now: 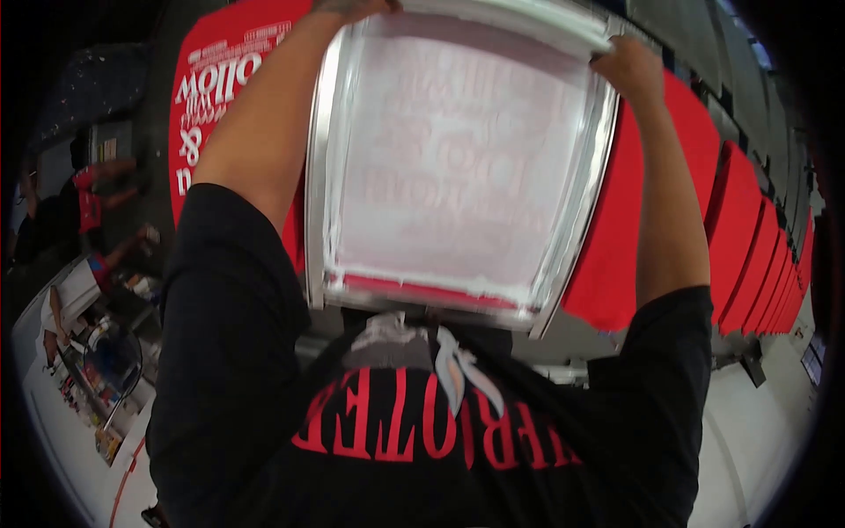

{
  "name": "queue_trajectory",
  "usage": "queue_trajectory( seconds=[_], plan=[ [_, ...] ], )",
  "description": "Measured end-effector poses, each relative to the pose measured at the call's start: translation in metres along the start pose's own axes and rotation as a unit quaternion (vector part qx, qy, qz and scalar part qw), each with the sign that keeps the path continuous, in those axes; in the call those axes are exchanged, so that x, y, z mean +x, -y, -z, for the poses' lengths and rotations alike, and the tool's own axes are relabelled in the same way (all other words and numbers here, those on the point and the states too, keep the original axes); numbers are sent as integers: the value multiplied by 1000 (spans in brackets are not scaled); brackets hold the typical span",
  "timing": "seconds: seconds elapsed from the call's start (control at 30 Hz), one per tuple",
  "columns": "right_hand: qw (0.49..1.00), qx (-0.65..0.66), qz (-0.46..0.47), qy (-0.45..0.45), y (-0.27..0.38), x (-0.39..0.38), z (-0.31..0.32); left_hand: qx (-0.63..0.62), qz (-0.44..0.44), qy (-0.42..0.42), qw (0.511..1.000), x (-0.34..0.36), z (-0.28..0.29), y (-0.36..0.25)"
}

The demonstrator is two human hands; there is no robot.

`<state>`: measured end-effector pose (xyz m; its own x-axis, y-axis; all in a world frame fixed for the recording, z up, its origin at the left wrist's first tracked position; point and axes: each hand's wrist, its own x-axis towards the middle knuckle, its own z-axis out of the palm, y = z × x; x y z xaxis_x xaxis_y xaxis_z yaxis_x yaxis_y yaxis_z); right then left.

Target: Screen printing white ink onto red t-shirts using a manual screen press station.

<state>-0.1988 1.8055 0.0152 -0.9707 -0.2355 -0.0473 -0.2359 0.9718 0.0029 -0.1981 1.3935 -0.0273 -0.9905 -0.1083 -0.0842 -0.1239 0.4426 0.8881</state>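
Observation:
A silkscreen (440, 224) with a silver metal frame (319, 167) lies in front of me over red fabric. Faint mirrored lettering shows through its pale mesh, and white ink streaks its inner edges. Across the far end of the mesh runs a long pale bar that looks like a squeegee (539, 25). My right hand (635, 72) is closed round its right end, just over the frame's right rail. At the left end, my left hand (356, 6) is closed too, partly cut off by the upper picture edge. Both arms reach forward over the frame.
Left of the frame lies a red fabric panel (202, 106) printed with white lettering. On the right is a plain red panel (682, 176), with several more red panels (741, 233) in a row beyond. A person in a white shirt (72, 295) is at the far left.

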Motion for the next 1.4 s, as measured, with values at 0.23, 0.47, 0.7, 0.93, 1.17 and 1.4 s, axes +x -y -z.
queue_trajectory(
  seconds=[0.23, 0.47, 0.7, 0.93, 1.17, 1.4],
  plan=[
    [997, -9, 81, -12, 57, -285, 4, 450, -119, 87, 880, -333, 38, 25],
    [992, 119, -8, 37, 100, -439, -19, 341, -125, 112, 925, -477, 35, 16],
    [992, 128, -5, -9, 109, -463, -33, 346, -214, 11, 913, -501, 21, 31],
    [991, 96, 3, -93, 75, -300, -51, 427, -229, -48, 873, -325, 3, 31],
    [996, 55, -31, -60, 37, -65, -26, 431, -225, -50, 873, -84, -3, 25],
    [990, 83, -25, 109, -3, 60, 9, 406, -134, 89, 900, 30, 17, -44]
  ],
)
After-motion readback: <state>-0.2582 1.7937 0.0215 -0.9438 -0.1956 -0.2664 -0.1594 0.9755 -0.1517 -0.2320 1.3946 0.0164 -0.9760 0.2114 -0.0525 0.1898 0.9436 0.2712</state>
